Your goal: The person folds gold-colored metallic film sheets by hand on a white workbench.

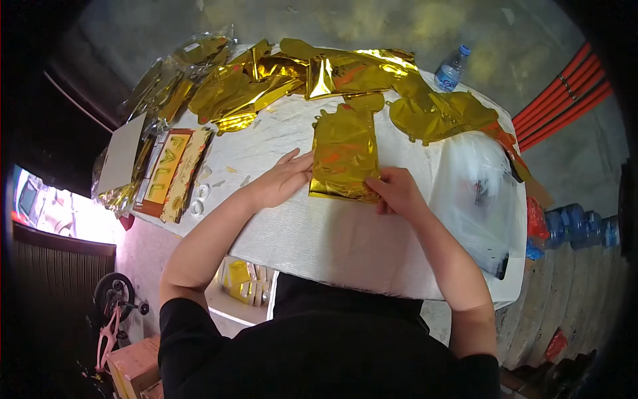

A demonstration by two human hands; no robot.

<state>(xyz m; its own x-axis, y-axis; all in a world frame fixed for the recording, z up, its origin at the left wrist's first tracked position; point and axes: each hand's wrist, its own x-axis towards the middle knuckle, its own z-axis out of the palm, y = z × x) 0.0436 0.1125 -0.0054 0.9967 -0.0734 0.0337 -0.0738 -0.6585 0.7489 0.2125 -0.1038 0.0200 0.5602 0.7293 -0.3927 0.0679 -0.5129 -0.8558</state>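
Observation:
A flat, folded gold foil balloon (345,149) lies on the white-covered table in front of me, roughly rectangular, with faint orange reflections on its surface. My left hand (286,181) rests on the table with fingers stretched out, its fingertips touching the foil's left edge. At the lower right corner, my right hand (393,191) pinches the foil between thumb and fingers. Beyond it, more uninflated gold foil balloons (359,72) spread along the far side of the table, and one flat gold piece (435,116) reaches toward the right edge.
Left on the table are a printed "FALL" card (166,169), a white card (121,154), clear-wrapped foil packs (193,53) and rolls of clear tape or ribbon (198,199). A water bottle (452,68) stands far right, above clear plastic bags (475,193). Below sits an open box (242,286).

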